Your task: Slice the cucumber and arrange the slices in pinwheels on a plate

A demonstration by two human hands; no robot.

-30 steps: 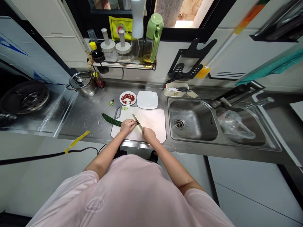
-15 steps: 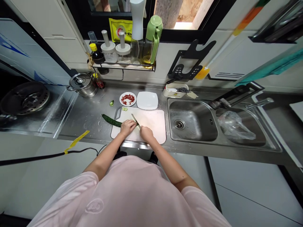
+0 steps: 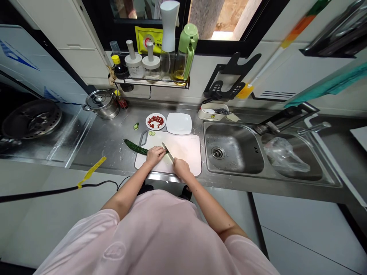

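Note:
A long green cucumber [image 3: 135, 147] lies slanted across the left part of the white cutting board [image 3: 187, 154], its left tip past the board's edge. My left hand [image 3: 155, 155] is closed over the cucumber's right end. In my right hand [image 3: 181, 168] is the handle of a knife [image 3: 168, 152], its blade slanting up and left beside my left fingertips. Pale cucumber slices [image 3: 151, 133] rest at the board's upper left. Behind the board are a plate of chopped red pieces [image 3: 155, 121] and a white plate [image 3: 179, 123].
To the right is a double sink [image 3: 233, 149] with a plastic bag [image 3: 286, 154] in its right basin. A lidded pot [image 3: 102, 104] and a black pan [image 3: 31, 118] stand at the left. A bottle rack [image 3: 151, 83] hangs above the counter.
My right hand and the knife have shifted slightly right and toward me. My left hand stays on the cucumber. The whole view has moved a little.

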